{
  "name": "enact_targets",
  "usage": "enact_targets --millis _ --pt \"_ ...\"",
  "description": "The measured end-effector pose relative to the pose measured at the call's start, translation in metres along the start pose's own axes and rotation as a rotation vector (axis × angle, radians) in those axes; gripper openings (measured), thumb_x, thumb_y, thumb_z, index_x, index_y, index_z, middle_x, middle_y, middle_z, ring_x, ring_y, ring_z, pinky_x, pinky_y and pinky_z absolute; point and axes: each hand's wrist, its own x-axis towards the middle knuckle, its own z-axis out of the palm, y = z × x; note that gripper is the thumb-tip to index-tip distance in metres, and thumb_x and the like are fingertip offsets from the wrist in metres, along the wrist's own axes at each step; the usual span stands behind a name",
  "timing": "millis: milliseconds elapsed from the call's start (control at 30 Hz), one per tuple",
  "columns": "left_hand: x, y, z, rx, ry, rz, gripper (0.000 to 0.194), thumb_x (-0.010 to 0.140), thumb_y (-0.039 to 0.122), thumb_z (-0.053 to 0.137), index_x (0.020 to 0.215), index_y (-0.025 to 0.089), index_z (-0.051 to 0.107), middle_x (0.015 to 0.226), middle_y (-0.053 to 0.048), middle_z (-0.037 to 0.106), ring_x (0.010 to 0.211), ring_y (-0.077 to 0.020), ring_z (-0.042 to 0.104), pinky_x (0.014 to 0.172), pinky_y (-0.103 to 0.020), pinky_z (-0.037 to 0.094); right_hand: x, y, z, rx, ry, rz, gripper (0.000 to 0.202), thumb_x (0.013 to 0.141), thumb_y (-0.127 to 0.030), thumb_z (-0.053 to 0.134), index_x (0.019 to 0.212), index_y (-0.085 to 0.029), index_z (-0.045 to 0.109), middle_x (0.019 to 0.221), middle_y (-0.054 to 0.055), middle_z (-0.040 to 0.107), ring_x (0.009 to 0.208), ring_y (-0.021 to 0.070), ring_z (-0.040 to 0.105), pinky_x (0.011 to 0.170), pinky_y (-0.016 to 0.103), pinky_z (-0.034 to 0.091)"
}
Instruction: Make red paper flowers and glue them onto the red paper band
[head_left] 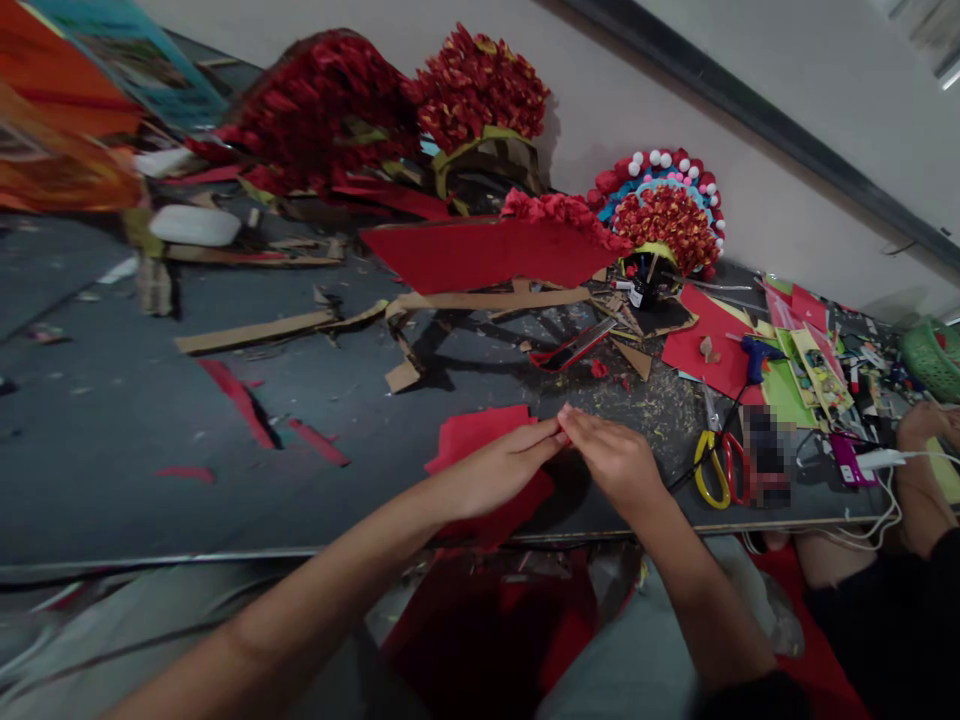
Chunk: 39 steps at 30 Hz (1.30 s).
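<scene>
My left hand (499, 470) lies over red paper sheets (480, 432) near the table's front edge, its fingers pressed together and pointing right. Its fingertips meet those of my right hand (611, 455), which is angled in from the right. A small bit of red shows between the fingertips, so both hands pinch a small red piece (565, 436). Most of that piece is hidden by the fingers. More red paper sticks out below my left forearm, at the table edge.
Scissors (712, 470) with yellow and red handles and a blue glue gun (759, 355) lie to the right. Cardboard strips (262, 330) and a large red sheet (487, 255) lie behind. Red flowered headpieces (484, 90) stand at the wall. Another person's arm (919, 480) rests far right.
</scene>
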Motion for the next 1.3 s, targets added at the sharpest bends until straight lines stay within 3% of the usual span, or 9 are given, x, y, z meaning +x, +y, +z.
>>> enact_targets --millis 233,433,533,633,733,867,1100,1200,1300 --pt "0.001 -0.002 0.003 -0.127 -0.027 0.02 0.036 0.082 0.044 0.041 0.092 0.018 0.063 0.106 -0.006 0.068 0.103 -0.0212 0.06 0.099 -0.04 0.042 0.001 -0.002 -0.002 0.082 0.149 0.027 0.036 0.091 -0.012 0.04 0.118 -0.02 0.061 0.109 0.004 0.07 0.103 0.0134 0.065 0.09 0.026 0.054" --pt "-0.009 0.013 -0.003 -0.53 -0.182 -0.02 0.038 0.078 0.05 0.058 0.089 0.015 0.067 0.096 -0.008 0.07 0.091 -0.0217 0.064 0.093 -0.041 0.046 0.011 -0.011 -0.016 0.338 0.308 0.061 0.034 0.091 -0.015 0.039 0.104 -0.025 0.068 0.099 0.0 0.073 0.093 0.0125 0.068 0.084 0.028 0.056" --pt "-0.009 0.015 -0.005 -0.587 -0.158 -0.04 0.037 0.07 0.05 0.069 0.083 0.015 0.07 0.09 -0.008 0.071 0.092 -0.0225 0.064 0.093 -0.04 0.046 0.016 -0.015 -0.018 0.384 0.308 0.078 0.028 0.09 -0.018 0.044 0.098 -0.025 0.07 0.097 0.001 0.074 0.091 0.013 0.069 0.083 0.029 0.056" --pt "-0.006 0.012 -0.004 -0.62 -0.105 -0.068 0.039 0.063 0.052 0.075 0.078 0.016 0.071 0.082 -0.007 0.072 0.087 -0.0222 0.065 0.09 -0.038 0.047 0.019 -0.015 -0.018 0.388 0.299 0.018 0.028 0.09 -0.016 0.045 0.103 -0.022 0.068 0.101 0.003 0.073 0.095 0.0123 0.067 0.086 0.027 0.055" --pt "-0.004 0.007 -0.004 -0.581 -0.068 -0.056 0.04 0.062 0.054 0.074 0.076 0.016 0.072 0.075 -0.006 0.072 0.078 -0.0201 0.064 0.084 -0.035 0.049 0.02 -0.014 -0.016 0.318 0.292 -0.026 0.033 0.09 -0.013 0.041 0.114 -0.02 0.063 0.107 0.004 0.071 0.102 0.0114 0.065 0.089 0.026 0.054" --pt "-0.002 0.004 -0.002 -0.462 0.085 0.006 0.041 0.065 0.057 0.069 0.066 0.016 0.071 0.065 -0.005 0.069 0.069 -0.0185 0.061 0.074 -0.031 0.049 0.02 -0.014 -0.013 0.168 0.236 -0.039 0.04 0.092 -0.012 0.034 0.126 -0.018 0.054 0.117 0.007 0.067 0.112 0.0108 0.06 0.095 0.026 0.051" --pt "0.001 0.007 0.0 -0.235 0.214 0.056 0.04 0.074 0.051 0.056 0.061 0.015 0.068 0.06 -0.001 0.065 0.059 -0.0146 0.053 0.062 -0.024 0.043 0.016 -0.015 -0.008 0.003 0.129 0.004 0.047 0.092 -0.022 0.041 0.137 -0.009 0.039 0.127 0.014 0.059 0.116 0.0178 0.057 0.097 0.03 0.05" --pt "0.002 0.004 0.002 -0.15 0.243 0.022 0.044 0.076 0.051 0.05 0.057 0.014 0.064 0.054 0.001 0.058 0.054 -0.0125 0.047 0.055 -0.023 0.039 0.013 -0.01 -0.003 -0.029 0.121 0.026 0.044 0.092 -0.017 0.037 0.135 -0.009 0.042 0.122 0.014 0.063 0.11 0.018 0.061 0.093 0.029 0.052" --pt "0.003 0.0 0.002 -0.169 0.201 -0.003 0.044 0.076 0.052 0.051 0.057 0.014 0.063 0.053 0.001 0.057 0.055 -0.0128 0.048 0.056 -0.023 0.04 0.011 -0.006 -0.001 -0.009 0.117 0.026 0.042 0.09 -0.012 0.036 0.13 -0.01 0.048 0.118 0.012 0.065 0.106 0.0173 0.064 0.091 0.029 0.053"
